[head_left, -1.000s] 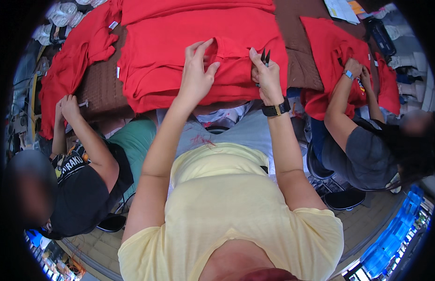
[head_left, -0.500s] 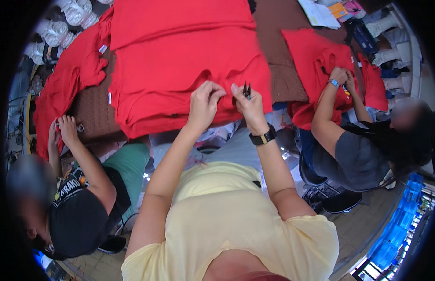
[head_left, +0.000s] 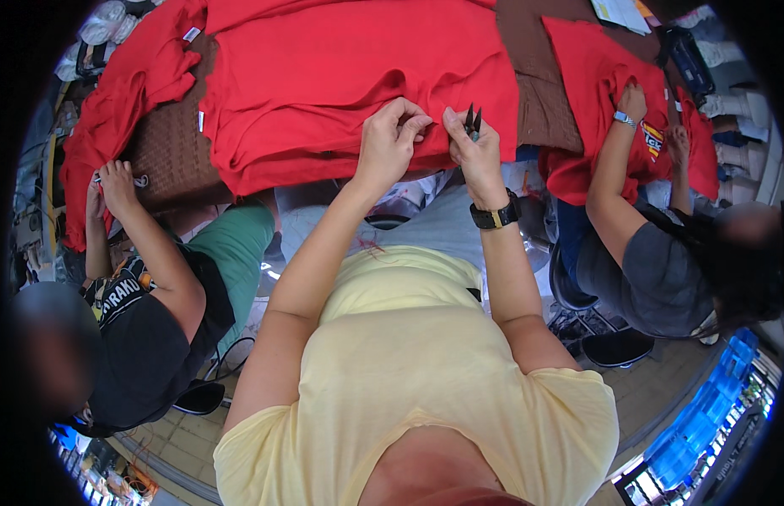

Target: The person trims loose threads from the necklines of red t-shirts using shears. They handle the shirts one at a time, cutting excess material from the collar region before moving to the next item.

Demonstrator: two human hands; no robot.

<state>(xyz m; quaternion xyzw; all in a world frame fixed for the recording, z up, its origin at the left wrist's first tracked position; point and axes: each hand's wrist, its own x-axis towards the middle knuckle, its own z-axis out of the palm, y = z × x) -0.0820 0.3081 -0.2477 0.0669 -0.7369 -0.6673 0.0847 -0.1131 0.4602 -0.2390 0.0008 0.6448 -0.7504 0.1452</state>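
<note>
Red garment point(head_left: 299, 126) lies along brown table cover's point(head_left: 544, 101) near edge. I see left hand point(head_left: 390, 142) pinching its fold, right hand point(head_left: 478, 158) curled round snips point(head_left: 474, 123) (gripping cloth too? can't tell). Probably light, limp; hold by folds.

"What lies on the table point(head_left: 177, 139)?"

"A red garment point(head_left: 324, 84), spread broad and mostly flat, its near edge draped over the side."

"Is it smooth throughout?"

"Smooth across the far part; rumpled nearer, with loose folds standing up beside the left hand point(head_left: 398, 139). A small white label point(head_left: 201, 121) shows at its left edge."

"And the tool?"

"A pair of dark snips point(head_left: 471, 126), gripped in the right hand point(head_left: 478, 156) above the red cloth. Two slim, pointed blades rise past the thumb, tips slightly parted and aimed away from the wearer; fingers hide most of the handle."
</note>
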